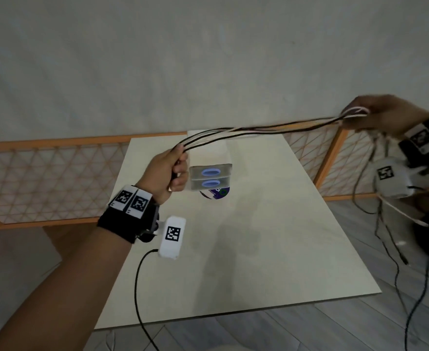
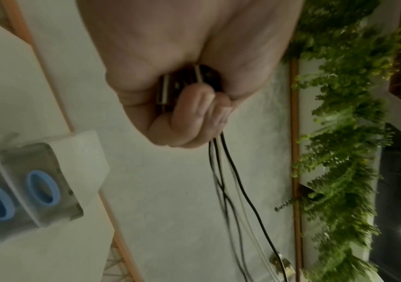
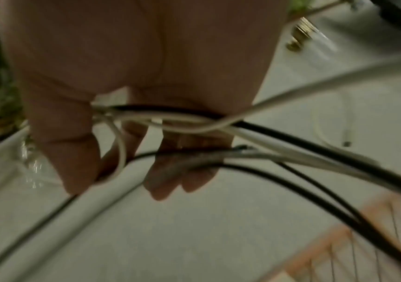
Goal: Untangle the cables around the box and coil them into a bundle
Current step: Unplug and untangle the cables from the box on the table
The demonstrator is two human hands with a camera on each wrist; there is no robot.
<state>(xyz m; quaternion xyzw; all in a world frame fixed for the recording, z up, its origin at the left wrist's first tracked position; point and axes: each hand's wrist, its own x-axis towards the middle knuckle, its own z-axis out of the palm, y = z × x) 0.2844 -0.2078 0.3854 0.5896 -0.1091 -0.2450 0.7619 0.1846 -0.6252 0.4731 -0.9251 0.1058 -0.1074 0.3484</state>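
Several black and white cables stretch through the air from my left hand to my right hand. My left hand grips one end of the strands in a fist, just left of the box, a grey-white box with two blue ovals on its face. In the left wrist view the fingers curl round the cables and the box sits at lower left. My right hand holds looped cables far right, and loose ends hang below it.
The box stands on a pale rectangular table. An orange-framed lattice fence runs behind the table along a grey wall. A round purple-and-white disc lies under the box. Grey plank floor surrounds the table. Green foliage hangs nearby.
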